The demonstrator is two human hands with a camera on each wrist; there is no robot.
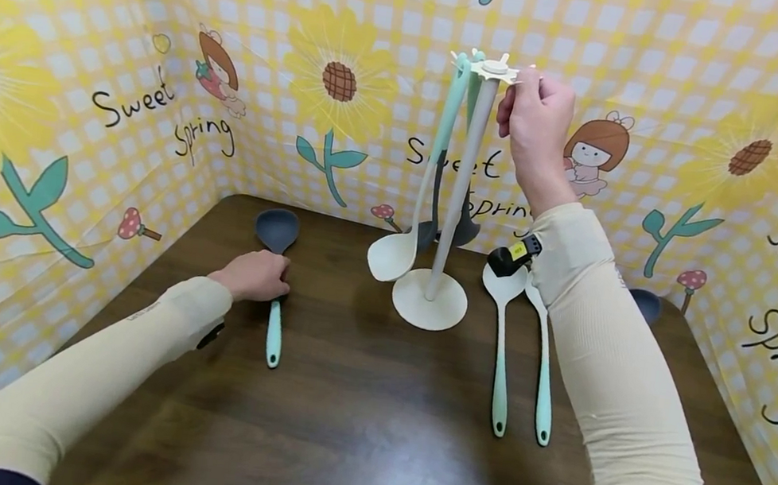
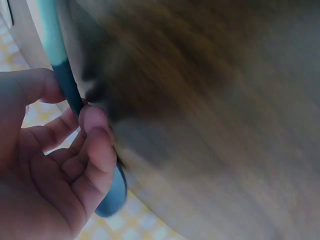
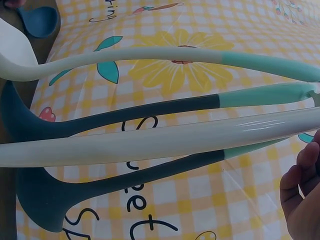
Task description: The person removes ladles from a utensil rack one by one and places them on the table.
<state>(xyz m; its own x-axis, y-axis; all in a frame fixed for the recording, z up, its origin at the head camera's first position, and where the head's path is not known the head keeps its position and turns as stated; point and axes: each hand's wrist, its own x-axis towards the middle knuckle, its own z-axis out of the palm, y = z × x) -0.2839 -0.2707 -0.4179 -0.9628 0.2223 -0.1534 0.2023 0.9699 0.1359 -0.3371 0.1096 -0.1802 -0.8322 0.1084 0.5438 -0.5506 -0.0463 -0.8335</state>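
Observation:
My left hand (image 1: 255,275) pinches the neck of a dark spoon (image 1: 277,227) with a mint handle, low over the table at the left. Thumb and fingers meet around its dark shaft in the left wrist view. My right hand (image 1: 540,128) is up at the top of a white utensil stand (image 1: 463,179), its thumb and fingers pinching the rim of the hook ring. From that ring hang a white ladle (image 1: 390,256) and two dark ladles (image 3: 40,195), all with mint handles. The fingertips of the right hand are partly cut off in the right wrist view.
Two white utensils with mint handles, a spoon (image 1: 500,327) and another (image 1: 544,372) partly behind the right sleeve, lie right of the stand. A dark utensil head (image 1: 644,305) shows beyond the right arm. Patterned yellow cloth (image 1: 373,1) surrounds the brown table (image 1: 356,407).

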